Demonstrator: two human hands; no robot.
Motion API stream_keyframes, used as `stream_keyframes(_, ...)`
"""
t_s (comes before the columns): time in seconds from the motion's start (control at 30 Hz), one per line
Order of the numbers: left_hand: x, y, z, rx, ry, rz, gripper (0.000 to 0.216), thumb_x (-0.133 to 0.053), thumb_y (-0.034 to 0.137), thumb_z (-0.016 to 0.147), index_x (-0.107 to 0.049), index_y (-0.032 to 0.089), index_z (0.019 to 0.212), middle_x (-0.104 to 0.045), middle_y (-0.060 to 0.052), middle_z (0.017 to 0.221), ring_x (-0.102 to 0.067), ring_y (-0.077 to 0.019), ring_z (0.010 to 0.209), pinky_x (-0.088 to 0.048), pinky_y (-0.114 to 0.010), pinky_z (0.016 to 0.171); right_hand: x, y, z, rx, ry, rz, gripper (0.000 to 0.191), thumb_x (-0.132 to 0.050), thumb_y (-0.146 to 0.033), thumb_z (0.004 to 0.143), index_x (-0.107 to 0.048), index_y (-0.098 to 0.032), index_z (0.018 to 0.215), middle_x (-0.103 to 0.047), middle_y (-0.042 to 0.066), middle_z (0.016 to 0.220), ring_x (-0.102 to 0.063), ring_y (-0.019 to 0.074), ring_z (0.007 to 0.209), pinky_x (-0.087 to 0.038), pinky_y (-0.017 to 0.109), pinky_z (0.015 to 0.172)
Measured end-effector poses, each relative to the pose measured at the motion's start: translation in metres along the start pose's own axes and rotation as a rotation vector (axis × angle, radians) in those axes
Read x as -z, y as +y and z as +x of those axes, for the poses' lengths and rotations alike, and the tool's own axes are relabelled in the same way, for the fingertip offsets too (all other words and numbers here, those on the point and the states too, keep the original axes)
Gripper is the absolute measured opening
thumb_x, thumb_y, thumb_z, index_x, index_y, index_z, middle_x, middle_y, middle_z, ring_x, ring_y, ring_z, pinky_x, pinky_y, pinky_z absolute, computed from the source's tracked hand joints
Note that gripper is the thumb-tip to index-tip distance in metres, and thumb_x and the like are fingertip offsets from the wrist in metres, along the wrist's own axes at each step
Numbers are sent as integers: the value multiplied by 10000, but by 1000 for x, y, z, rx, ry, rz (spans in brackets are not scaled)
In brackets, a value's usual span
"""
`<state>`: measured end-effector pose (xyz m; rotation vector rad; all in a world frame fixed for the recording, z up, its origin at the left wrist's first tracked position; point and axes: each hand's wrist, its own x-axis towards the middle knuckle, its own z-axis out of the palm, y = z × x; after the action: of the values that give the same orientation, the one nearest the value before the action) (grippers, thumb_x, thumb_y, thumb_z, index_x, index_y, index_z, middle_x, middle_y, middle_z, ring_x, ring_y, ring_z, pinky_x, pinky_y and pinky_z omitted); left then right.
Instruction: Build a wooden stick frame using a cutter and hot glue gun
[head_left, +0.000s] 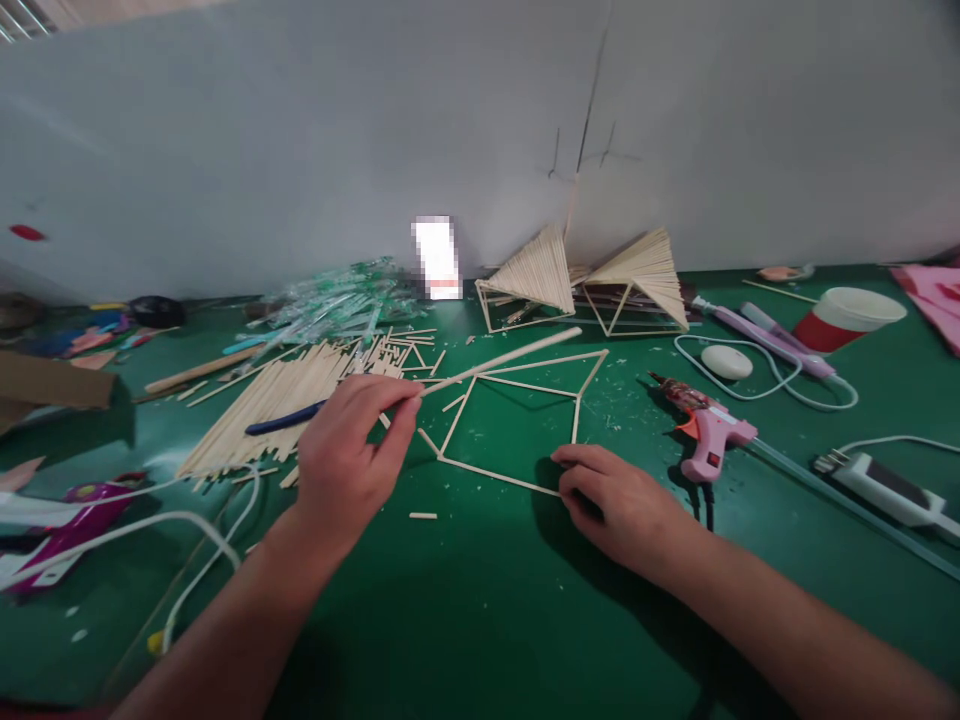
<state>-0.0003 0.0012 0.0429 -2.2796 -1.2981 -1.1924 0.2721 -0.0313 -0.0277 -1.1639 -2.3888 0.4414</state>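
My left hand (349,455) pinches the near end of a long thin wooden stick (501,358) that slants up to the right over a square frame of glued sticks (517,420). That frame lies flat on the green table (480,600). My right hand (615,505) rests on the table with curled fingers pressing the frame's near right corner. A pile of loose sticks (277,400) lies just left of my left hand, with a blue tool (285,420) on top.
A pink glue gun (709,435) lies right of the frame, its cable running off. Two finished stick fans (592,275) lean at the wall. A red cup (844,318), a white power strip (885,490), white cables and a purple tool (67,520) surround the work area.
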Motion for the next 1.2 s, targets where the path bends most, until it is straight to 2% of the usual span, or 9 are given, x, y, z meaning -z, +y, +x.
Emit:
stream_keyframes(0.13,-5,6,-1,-115,47,17,242,-652,85,786,-638,204,996,-649,-25,895,-623,-165,843,-510,-309,759,7,4,1,-67,81,169,103,-533,-162,835,-610,-202,891,-630,88,1130,-625,201,1016,-529,355,864)
stream_keyframes(0.3,-8,4,-12,-185,5,79,276,-663,100,774,-636,214,1024,-636,-36,899,-615,-184,826,-496,-333,731,19,3,-4,-421,497,406,195,-518,-233,887,-577,-230,1073,-649,39,945,-650,146,747,-554,305,696)
stream_keyframes(0.4,-9,1,-16,-245,-24,112,258,-673,115,765,-640,226,996,-628,-40,912,-615,-201,849,-495,-359,759,26,3,-7,-385,604,395,183,-495,-222,906,-596,-242,1057,-637,38,948,-642,150,784,-541,309,718)
stream_keyframes(0.47,-11,0,-17,-265,-16,124,246,-687,125,752,-644,232,970,-622,-50,954,-613,-222,897,-499,-387,796,29,1,-7,-266,539,292,186,-504,-208,900,-613,-242,1046,-631,51,969,-632,165,841,-531,323,746)
stream_keyframes(0.57,-14,1,-17,-251,-5,112,255,-693,135,746,-651,253,968,-615,-56,1042,-598,-252,1007,-492,-429,872,30,-3,-5,-142,408,137,203,-552,-207,871,-620,-244,1059,-626,59,965,-622,159,771,-530,308,672)
stream_keyframes(0.67,-17,4,-17,-242,-19,74,257,-688,137,750,-654,264,971,-612,-53,1096,-580,-261,1070,-485,-446,912,26,-4,-3,-101,324,72,186,-558,-213,873,-628,-249,1041,-633,38,869,-615,134,678,-508,264,583)
stream_keyframes(0.9,-18,8,-19,-222,-73,-21,295,-680,103,752,-620,259,996,-627,-46,1097,-596,-240,1061,-489,-434,924,16,0,-3,-110,164,37,120,-531,-179,875,-642,-212,905,-652,15,803,-617,122,659,-471,234,546)
stream_keyframes(1.07,-21,6,-25,17,15,-205,516,-730,178,713,-536,225,1189,-611,-86,1156,-573,-259,1104,-481,-457,960,15,0,-4,-121,109,46,116,-517,-170,864,-624,-216,861,-639,11,782,-601,133,656,-468,247,561)
stream_keyframes(1.2,-23,0,-32,232,77,-359,373,-651,221,782,-564,222,1145,-628,-67,1046,-609,-229,1003,-508,-430,902,15,0,-4,-149,63,84,113,-514,-172,858,-617,-219,849,-619,8,769,-579,132,635,-461,258,559)
